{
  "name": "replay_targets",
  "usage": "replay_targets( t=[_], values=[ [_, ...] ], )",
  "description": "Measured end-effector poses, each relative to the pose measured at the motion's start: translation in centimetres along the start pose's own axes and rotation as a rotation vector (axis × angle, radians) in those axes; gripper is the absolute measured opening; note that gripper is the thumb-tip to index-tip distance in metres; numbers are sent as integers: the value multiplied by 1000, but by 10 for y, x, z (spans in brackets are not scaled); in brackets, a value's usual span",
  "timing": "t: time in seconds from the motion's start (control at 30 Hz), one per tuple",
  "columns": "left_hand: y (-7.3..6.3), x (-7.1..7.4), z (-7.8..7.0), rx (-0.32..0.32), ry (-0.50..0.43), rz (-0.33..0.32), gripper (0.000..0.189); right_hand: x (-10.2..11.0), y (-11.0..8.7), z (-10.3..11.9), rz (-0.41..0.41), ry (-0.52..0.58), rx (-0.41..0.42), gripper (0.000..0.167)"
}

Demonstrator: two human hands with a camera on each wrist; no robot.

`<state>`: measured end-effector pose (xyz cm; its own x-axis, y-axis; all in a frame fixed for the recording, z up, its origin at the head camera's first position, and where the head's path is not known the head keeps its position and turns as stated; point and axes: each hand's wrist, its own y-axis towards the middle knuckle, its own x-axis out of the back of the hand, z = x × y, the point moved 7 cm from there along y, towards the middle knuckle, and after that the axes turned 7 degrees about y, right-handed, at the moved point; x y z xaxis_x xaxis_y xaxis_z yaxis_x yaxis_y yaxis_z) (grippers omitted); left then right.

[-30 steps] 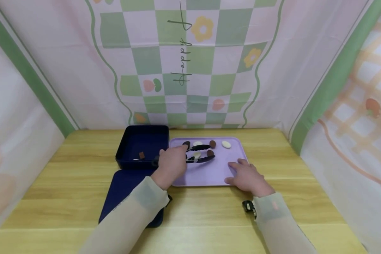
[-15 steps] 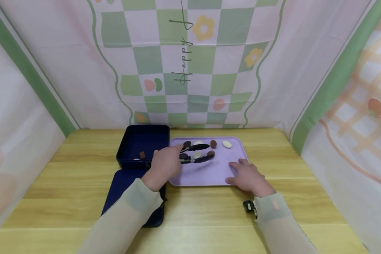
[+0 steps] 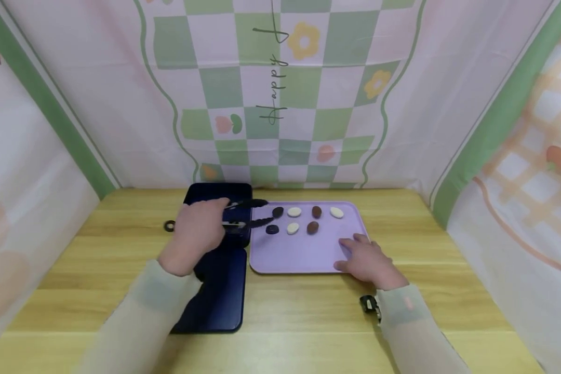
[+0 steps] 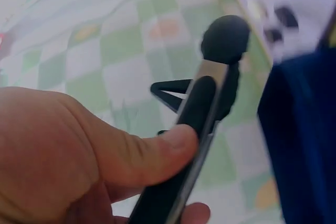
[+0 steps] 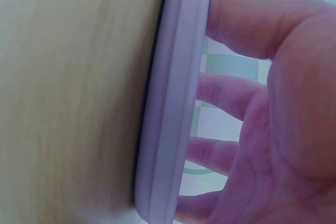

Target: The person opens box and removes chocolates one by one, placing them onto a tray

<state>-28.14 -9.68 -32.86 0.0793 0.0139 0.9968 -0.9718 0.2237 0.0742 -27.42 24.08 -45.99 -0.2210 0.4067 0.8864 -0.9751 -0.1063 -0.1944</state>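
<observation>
My left hand point(image 3: 199, 226) grips black-handled tongs point(image 4: 199, 103) over the navy box point(image 3: 215, 189). The tongs' black tips stand apart, reaching over the tray's left edge, and nothing shows between them. On the lilac tray point(image 3: 304, 254) lie several oval pieces like chocolates: a dark one point(image 3: 278, 212), a white one point(image 3: 294, 212) and a brown one point(image 3: 316, 211) among them. Fingers spread, my right hand point(image 3: 365, 259) rests on the tray's front right corner; the right wrist view shows its fingertips along the tray rim point(image 5: 176, 98). My left hand hides much of the box's inside.
A navy lid point(image 3: 224, 306) lies in front of the box, partly under my left forearm. All stand on a wood-grain table point(image 3: 308, 322). A checked cloth point(image 3: 280, 93) hangs behind, with more cloth at both sides.
My left hand has moved left with the tongs, from above the tray to above the box, uncovering the oval pieces. My right hand stays on the tray.
</observation>
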Motion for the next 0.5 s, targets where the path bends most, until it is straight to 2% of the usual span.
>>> replay_targets(
  t=[0.07, 0.27, 0.37, 0.5],
  values=[
    [-5, 8, 16, 4, 43, -26, 51, 0, 0, 0, -4, -3, 11, 74],
    [-19, 25, 58, 49, 149, -47, 42, 0, 0, 0, 0, -3, 22, 73],
    [-21, 28, 67, 44, 176, -48, 35, 1, 0, -1, 2, -1, 20, 74],
    [-20, 21, 70, 20, 194, -24, 31, 1, 2, 0, 2, -1, 27, 74]
  ],
)
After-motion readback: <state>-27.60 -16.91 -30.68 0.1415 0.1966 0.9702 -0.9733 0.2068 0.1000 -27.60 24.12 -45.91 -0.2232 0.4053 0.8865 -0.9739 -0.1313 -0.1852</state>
